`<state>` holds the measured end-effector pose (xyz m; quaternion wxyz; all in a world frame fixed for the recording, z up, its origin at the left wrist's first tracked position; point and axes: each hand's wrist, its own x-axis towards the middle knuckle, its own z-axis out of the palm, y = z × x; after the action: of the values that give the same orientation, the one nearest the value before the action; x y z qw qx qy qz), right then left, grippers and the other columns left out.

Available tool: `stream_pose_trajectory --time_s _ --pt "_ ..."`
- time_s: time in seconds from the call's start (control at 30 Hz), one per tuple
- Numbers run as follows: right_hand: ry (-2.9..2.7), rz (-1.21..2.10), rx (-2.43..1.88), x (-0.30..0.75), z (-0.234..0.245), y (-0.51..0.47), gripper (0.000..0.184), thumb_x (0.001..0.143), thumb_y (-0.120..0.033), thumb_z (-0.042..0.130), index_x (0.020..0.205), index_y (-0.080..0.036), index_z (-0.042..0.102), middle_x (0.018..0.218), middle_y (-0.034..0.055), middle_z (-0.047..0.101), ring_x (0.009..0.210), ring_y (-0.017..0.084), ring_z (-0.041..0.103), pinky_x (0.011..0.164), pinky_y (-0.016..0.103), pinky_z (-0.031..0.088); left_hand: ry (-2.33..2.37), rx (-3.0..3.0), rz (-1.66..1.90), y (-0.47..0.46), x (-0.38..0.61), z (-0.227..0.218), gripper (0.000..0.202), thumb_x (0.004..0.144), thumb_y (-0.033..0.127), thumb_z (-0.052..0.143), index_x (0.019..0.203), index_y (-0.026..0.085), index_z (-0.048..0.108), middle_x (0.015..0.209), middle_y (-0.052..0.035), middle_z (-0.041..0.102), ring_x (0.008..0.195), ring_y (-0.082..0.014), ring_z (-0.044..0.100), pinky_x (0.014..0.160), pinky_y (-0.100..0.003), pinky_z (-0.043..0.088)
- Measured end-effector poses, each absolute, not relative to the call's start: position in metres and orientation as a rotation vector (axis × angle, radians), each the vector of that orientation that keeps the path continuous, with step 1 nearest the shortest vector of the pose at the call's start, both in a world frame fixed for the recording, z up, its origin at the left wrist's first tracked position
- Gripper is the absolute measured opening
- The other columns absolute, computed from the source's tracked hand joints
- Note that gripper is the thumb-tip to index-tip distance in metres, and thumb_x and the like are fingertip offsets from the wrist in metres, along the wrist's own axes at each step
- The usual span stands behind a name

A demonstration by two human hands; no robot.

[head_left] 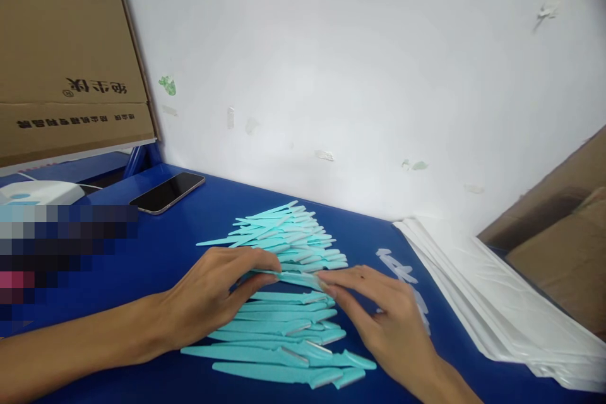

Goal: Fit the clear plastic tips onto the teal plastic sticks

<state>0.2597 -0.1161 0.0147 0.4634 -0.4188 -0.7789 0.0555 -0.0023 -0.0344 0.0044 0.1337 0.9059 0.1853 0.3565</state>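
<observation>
my left hand [216, 290] pinches a turquoise eyebrow razor [297, 278] by its left end, my right hand [391, 315] by its right; it's between the far razor pile [279, 237] and near razors [265, 353] on blue tabletop [156, 246].

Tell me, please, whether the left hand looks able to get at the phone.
Probably yes: nothing tall seems to stand between the left hand and the phone, though it now pinches a teal razor.

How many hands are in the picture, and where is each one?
2. The left hand pinches one end of a turquoise razor; the right hand touches its other end. The pixelated patch at the picture's left edge may hide others.
</observation>
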Motion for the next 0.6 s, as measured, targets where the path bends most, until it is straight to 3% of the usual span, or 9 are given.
stream_pose_trajectory --time_s 0.27,0.47,0.6 --pt "-1.918 0.170 -1.052 0.262 0.015 -0.116 0.023 0.095 -0.013 0.066 0.110 -0.026 0.078 0.096 -0.0015 0.082 0.084 0.017 0.077 0.077 0.026 0.061 0.533 2.599 1.064 -0.033 -0.004 0.004 0.014 0.104 0.020 0.059 0.117 0.026 0.058 0.092 0.0043 0.072 0.076 -0.0101 0.069 0.069 -0.019 0.053" --pt "-1.879 0.305 -1.039 0.256 0.009 -0.116 0.021 0.095 -0.015 0.069 0.110 -0.025 0.079 0.093 -0.0009 0.082 0.080 0.016 0.076 0.072 0.023 0.060 0.482 2.576 1.118 -0.035 -0.001 0.004 0.012 0.103 0.021 0.059 0.115 0.024 0.060 0.089 0.0034 0.072 0.071 -0.0101 0.068 0.065 -0.018 0.053" --pt "-1.866 0.336 -1.044 0.249 0.008 -0.118 0.018 0.094 -0.018 0.070 0.107 -0.024 0.081 0.081 -0.0011 0.080 0.066 0.015 0.073 0.062 0.023 0.056 0.443 2.508 1.126 -0.041 0.003 0.001 0.010 0.103 0.021 0.060 0.113 0.024 0.061 0.087 0.0032 0.071 0.070 -0.0099 0.067 0.064 -0.018 0.053"
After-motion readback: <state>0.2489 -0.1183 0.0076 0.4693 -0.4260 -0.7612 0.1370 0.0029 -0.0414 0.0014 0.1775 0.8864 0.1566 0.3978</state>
